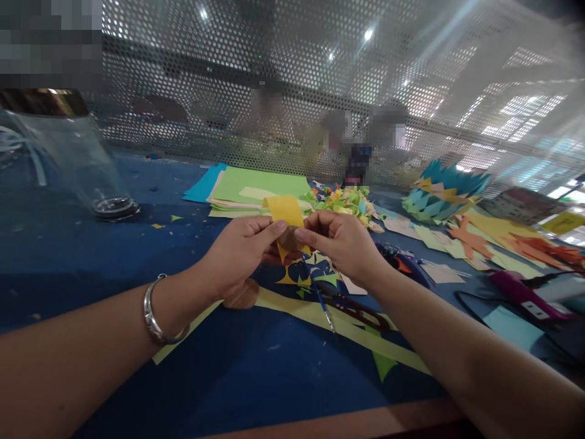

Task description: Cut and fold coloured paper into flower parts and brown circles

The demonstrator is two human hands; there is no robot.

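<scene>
Both of my hands meet over the table, pinching a yellow paper strip (284, 208) that curls upward. My left hand (242, 250), with a silver bangle at the wrist, grips its left side. At its right edge, the thumb and fingers of my right hand (345, 244) are closed. A small brown rounded piece (288, 236) lies against the strip between my thumbs. Another brown rounded piece (242, 294) rests below my left hand on a long pale-yellow paper strip (402, 349). Under my hands are a thin blue stick (323, 299) and a dark-red-handled tool (365, 316), probably scissors.
Stacked coloured sheets (269, 180) and a heap of paper scraps (350, 204) lie behind my hands. A glass jar (75, 155) stands left. Rightward are a paper crown-like ring (443, 195), orange cut-outs (470, 238) and a purple power strip (528, 296). A perforated screen (219, 116) borders the back.
</scene>
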